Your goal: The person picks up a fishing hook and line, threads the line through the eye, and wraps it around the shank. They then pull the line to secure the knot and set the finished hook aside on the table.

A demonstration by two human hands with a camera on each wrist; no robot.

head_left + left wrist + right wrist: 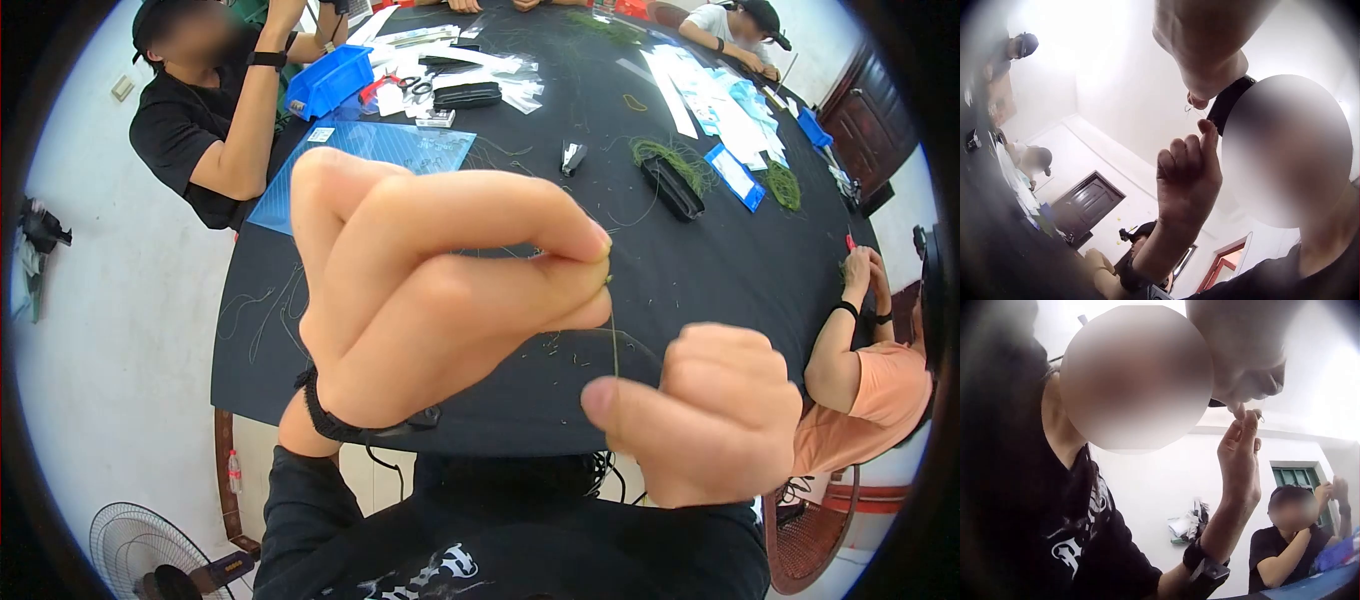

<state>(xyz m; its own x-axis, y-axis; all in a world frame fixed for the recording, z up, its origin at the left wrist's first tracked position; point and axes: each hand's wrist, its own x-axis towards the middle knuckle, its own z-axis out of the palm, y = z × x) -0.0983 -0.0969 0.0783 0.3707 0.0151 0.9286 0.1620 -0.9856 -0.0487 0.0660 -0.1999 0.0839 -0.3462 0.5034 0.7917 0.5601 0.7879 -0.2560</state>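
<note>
Raised close to the head camera, my left hand pinches a small green bit of thread between thumb and fingertips. From that pinch a thin green thread runs down to my right hand, whose fingers are curled with the thumb against them at the thread. In the right wrist view a tiny loop sticks out by the fingertips of the left hand. The left wrist view has the right hand below the left, its fingers folded. The exact shape of the pinched piece is hidden by the fingertips.
Thread scraps lie on the black table. Farther back are a blue cutting mat, a small stapler, a black case with green thread, scissors and a blue bin. Other people sit around the table.
</note>
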